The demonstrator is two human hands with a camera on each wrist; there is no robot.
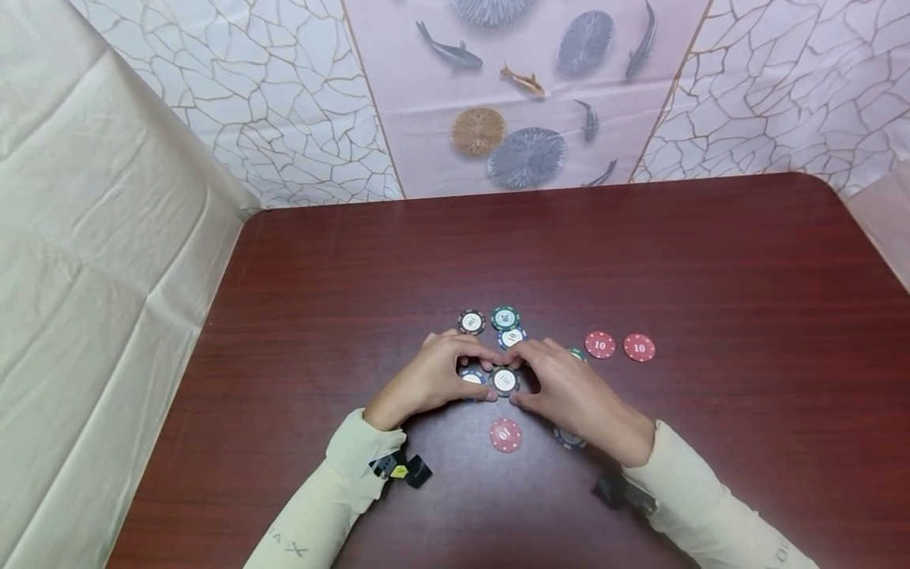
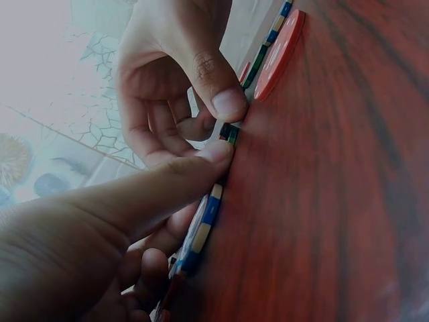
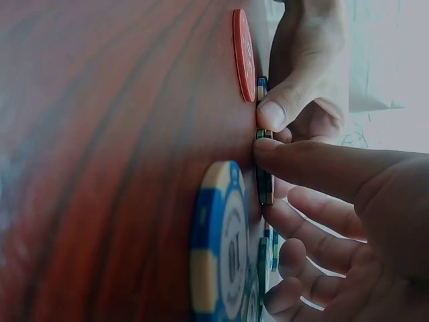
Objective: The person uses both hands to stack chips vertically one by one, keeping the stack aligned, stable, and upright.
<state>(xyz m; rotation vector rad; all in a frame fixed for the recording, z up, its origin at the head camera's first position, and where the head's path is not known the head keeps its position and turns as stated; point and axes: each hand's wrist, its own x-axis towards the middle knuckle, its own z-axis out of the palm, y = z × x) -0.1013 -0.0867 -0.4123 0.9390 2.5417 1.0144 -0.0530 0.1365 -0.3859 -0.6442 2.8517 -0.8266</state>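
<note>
A black poker chip (image 1: 504,381) marked 100 lies flat between both hands. My left hand (image 1: 442,370) grips its left side with thumb and fingers, and my right hand (image 1: 569,382) holds its right side the same way. The thumb tips nearly meet at the near edge. From the right wrist view, green and black edges (image 3: 265,188) show it resting on another chip. A blue poker chip (image 1: 471,378) sits inside the curve of my left hand, partly covered. Below the hands lies a red poker chip (image 1: 505,435). Under the right wrist, another blue chip (image 3: 224,241) is partly hidden.
Behind the hands lie a dark 100 chip (image 1: 471,322), a green 20 chip (image 1: 505,318) and a blue 10 chip (image 1: 512,337). Two red 10 chips (image 1: 599,344) are to the right, beside a half-hidden green chip (image 1: 578,354). Everything rests on a brown wooden table (image 1: 320,276).
</note>
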